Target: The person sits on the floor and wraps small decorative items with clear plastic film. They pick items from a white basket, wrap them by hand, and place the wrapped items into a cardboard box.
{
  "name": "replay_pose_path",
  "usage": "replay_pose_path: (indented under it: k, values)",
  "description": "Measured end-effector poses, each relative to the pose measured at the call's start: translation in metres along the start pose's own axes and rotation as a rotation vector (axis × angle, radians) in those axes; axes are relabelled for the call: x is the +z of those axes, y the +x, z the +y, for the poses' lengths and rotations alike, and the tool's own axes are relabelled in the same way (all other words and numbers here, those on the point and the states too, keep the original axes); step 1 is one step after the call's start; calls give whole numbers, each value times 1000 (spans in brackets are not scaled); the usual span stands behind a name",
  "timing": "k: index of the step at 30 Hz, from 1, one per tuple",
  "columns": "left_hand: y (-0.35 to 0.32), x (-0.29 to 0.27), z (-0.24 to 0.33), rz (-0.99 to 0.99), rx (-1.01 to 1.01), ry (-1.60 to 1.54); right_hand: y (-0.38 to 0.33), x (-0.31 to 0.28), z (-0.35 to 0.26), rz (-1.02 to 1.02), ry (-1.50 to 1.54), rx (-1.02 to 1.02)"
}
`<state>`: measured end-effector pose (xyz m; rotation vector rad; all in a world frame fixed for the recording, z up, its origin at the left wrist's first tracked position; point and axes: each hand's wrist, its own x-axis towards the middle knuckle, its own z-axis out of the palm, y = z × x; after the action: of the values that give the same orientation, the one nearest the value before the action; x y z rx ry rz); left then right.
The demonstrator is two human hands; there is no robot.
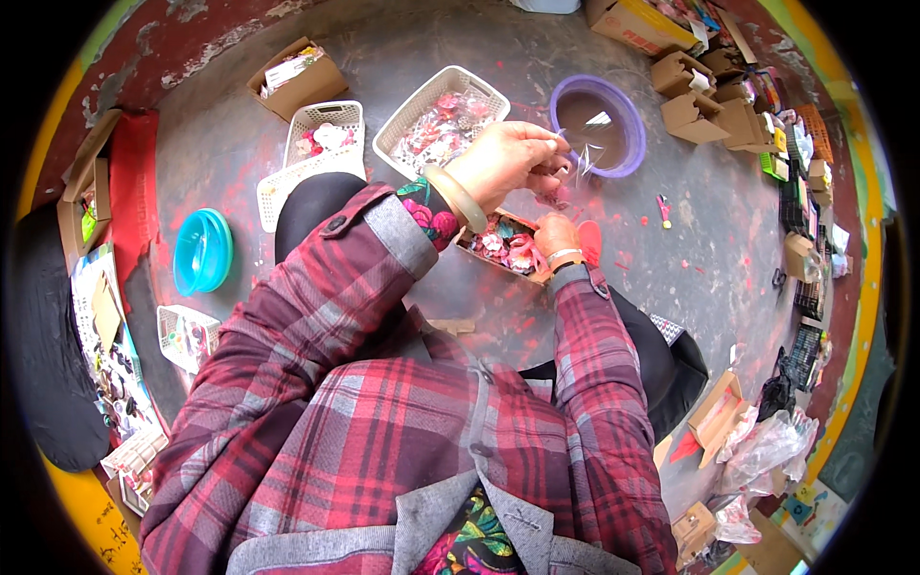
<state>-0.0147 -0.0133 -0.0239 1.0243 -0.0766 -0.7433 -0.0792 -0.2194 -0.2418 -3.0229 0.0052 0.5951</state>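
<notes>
My left hand [510, 161] is raised above the cardboard box, its fingers pinched together on a small clear plastic bag [586, 161]. Something pink shows just under those fingers. Lower down, my right hand [558, 238] rests at the right edge of the shallow cardboard box [533, 279], its fingers curled and mostly hidden from view. Pink, red and dark flower-like pieces [508, 244] fill that box. Beside my right wrist lies a flat red oval piece [590, 243]; whether the hand touches it is unclear.
Ahead stands a white basket [383, 144] of small packed pieces, with a purple basin [640, 134] to its right. Smaller white baskets [326, 107] and a teal bowl [203, 251] are at left. Cardboard boxes [692, 117] line the right side. A pink tool [663, 211] lies on the floor.
</notes>
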Motion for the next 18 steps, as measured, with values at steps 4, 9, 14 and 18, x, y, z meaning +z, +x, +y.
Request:
replay_pose_path:
  k: [4, 9, 14, 18]
  values:
    - [0, -6, -1, 19, 4, 11, -10, -18, -6, -31, 33, -71]
    - [3, -2, -2, -6, 7, 0, -7, -36, 31, 72, 382, -5]
    - [-1, -4, -1, 0, 39, 0, -37, -160, 12, -1, 576, 131]
    - [-3, 0, 0, 8, 10, -4, -81, -217, -10, 136, 1363, 106]
